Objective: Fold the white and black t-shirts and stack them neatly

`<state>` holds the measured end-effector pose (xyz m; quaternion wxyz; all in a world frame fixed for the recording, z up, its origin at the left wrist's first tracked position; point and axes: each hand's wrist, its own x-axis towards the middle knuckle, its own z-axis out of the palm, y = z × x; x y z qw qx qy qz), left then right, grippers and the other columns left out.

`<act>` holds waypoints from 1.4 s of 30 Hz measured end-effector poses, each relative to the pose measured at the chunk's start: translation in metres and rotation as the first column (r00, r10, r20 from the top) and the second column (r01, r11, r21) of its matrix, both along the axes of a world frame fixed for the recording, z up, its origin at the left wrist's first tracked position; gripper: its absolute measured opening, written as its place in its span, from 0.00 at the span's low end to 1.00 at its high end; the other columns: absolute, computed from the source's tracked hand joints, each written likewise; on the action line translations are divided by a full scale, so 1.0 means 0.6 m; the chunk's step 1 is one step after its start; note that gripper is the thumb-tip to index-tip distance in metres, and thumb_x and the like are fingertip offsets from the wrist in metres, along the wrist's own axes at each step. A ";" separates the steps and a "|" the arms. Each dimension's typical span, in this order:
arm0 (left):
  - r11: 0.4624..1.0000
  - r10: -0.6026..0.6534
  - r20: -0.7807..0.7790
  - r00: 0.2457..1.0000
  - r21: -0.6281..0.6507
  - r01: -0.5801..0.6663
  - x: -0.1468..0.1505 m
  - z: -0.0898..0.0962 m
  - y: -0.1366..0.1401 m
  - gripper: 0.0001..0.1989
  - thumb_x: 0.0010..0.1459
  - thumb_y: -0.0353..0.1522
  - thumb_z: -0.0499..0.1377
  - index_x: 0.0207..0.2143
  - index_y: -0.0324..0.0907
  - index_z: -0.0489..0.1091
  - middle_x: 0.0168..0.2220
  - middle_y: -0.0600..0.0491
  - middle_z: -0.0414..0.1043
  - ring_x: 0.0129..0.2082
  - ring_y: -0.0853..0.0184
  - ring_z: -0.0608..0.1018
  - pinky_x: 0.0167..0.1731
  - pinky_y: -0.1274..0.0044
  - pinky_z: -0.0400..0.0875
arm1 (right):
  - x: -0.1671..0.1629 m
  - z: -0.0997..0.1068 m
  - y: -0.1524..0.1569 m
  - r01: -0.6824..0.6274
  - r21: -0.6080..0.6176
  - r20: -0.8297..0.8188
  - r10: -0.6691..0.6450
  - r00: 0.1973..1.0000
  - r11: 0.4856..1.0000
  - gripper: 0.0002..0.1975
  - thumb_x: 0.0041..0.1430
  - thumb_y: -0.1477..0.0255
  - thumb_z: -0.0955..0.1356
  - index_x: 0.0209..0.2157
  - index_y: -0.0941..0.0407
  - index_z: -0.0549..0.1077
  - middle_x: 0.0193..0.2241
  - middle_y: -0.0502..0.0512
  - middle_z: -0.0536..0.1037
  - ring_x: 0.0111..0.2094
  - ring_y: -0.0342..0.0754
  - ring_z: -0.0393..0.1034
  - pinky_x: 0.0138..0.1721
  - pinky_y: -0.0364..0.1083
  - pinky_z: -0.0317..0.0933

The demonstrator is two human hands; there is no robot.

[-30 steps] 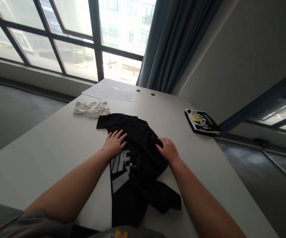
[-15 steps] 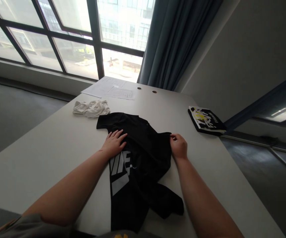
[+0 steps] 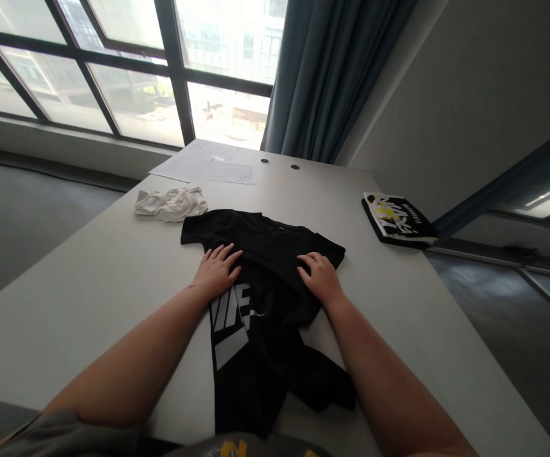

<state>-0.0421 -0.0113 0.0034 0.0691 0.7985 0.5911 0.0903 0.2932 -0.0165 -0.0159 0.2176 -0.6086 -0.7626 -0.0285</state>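
Note:
A black T-shirt [image 3: 275,244] lies on the white table [image 3: 136,273], its neckline and both short sleeves toward the far side. Its lower part is rumpled over more black cloth, and beside the folds a large grey letter print [image 3: 230,324] shows at the left. My left hand [image 3: 216,270] rests on the left chest of the shirt, fingers spread, palm down. On the right chest, just below the right sleeve, my right hand [image 3: 320,276] presses with its fingers apart. Neither hand pinches the fabric.
Crumpled white cloth [image 3: 171,204] sits beyond the left sleeve. Papers [image 3: 203,162] lie at the far left corner, near two round holes in the tabletop. A black book-like box [image 3: 399,219] stands by the right edge. A blue curtain [image 3: 336,76] hangs behind the table.
My right hand has let go of the right sleeve and moved left onto the shirt's chest. That sleeve now lies spread outward and the neckline is flatter. My left hand has stayed on the shirt.

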 end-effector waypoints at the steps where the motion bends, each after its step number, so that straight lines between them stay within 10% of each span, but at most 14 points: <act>1: 1.000 0.002 0.001 1.000 0.002 -0.002 0.000 0.000 0.000 0.28 0.69 0.43 0.53 0.70 0.54 0.62 0.74 0.53 0.55 0.74 0.54 0.57 0.73 0.56 0.50 | 0.010 -0.002 0.008 0.043 0.004 -0.025 -0.043 0.999 0.999 0.15 0.63 0.70 0.67 0.49 0.55 0.80 0.47 0.63 0.78 0.47 0.58 0.70 0.53 0.55 0.65; 10: 0.999 0.049 -0.020 0.999 0.009 -0.049 0.000 0.000 -0.001 0.29 0.69 0.44 0.53 0.70 0.55 0.62 0.75 0.53 0.53 0.74 0.55 0.57 0.73 0.57 0.49 | 0.140 0.014 0.005 0.571 0.072 -0.503 -0.465 0.729 0.818 0.14 0.56 0.64 0.66 0.40 0.58 0.75 0.33 0.58 0.78 0.34 0.51 0.69 0.43 0.51 0.66; 17: 0.997 0.069 0.051 0.996 0.020 -0.070 -0.003 -0.008 0.003 0.29 0.69 0.48 0.53 0.70 0.56 0.63 0.77 0.54 0.45 0.77 0.48 0.48 0.73 0.57 0.51 | 0.218 0.026 -0.057 0.765 0.034 -0.525 -0.640 0.562 0.643 0.19 0.57 0.69 0.63 0.51 0.56 0.69 0.34 0.62 0.75 0.37 0.62 0.71 0.46 0.61 0.67; 21: 0.984 0.143 0.090 0.986 0.092 -0.151 -0.011 -0.009 0.011 0.30 0.70 0.48 0.51 0.71 0.55 0.61 0.77 0.52 0.43 0.77 0.48 0.47 0.73 0.56 0.50 | 0.173 0.029 -0.048 0.495 0.265 -0.268 -0.430 0.862 0.828 0.18 0.62 0.69 0.62 0.51 0.58 0.73 0.41 0.66 0.75 0.50 0.64 0.69 0.58 0.63 0.62; 24: 0.958 0.272 0.080 0.959 0.071 -0.277 -0.031 -0.012 0.025 0.32 0.70 0.48 0.49 0.73 0.52 0.58 0.77 0.46 0.46 0.76 0.45 0.50 0.72 0.52 0.49 | 0.127 0.006 -0.027 0.210 0.116 -0.054 -0.205 0.977 0.971 0.23 0.66 0.63 0.63 0.58 0.56 0.73 0.58 0.67 0.71 0.61 0.63 0.64 0.65 0.61 0.57; 30: 0.885 0.464 0.031 0.885 0.016 -0.464 -0.072 -0.018 0.049 0.36 0.70 0.49 0.47 0.73 0.40 0.56 0.75 0.34 0.49 0.74 0.41 0.55 0.70 0.49 0.51 | 0.170 -0.045 0.009 0.447 -0.247 0.078 -0.442 0.894 0.860 0.33 0.71 0.54 0.59 0.68 0.58 0.67 0.68 0.70 0.63 0.69 0.69 0.56 0.68 0.66 0.51; 42: 0.930 0.366 0.026 0.930 0.018 -0.366 -0.071 0.001 0.049 0.22 0.70 0.44 0.47 0.43 0.43 0.77 0.74 0.46 0.54 0.75 0.45 0.54 0.69 0.43 0.50 | 0.201 -0.042 0.003 0.480 -0.112 -0.003 -0.483 0.875 0.870 0.30 0.65 0.60 0.65 0.64 0.59 0.72 0.67 0.69 0.64 0.70 0.69 0.54 0.68 0.65 0.53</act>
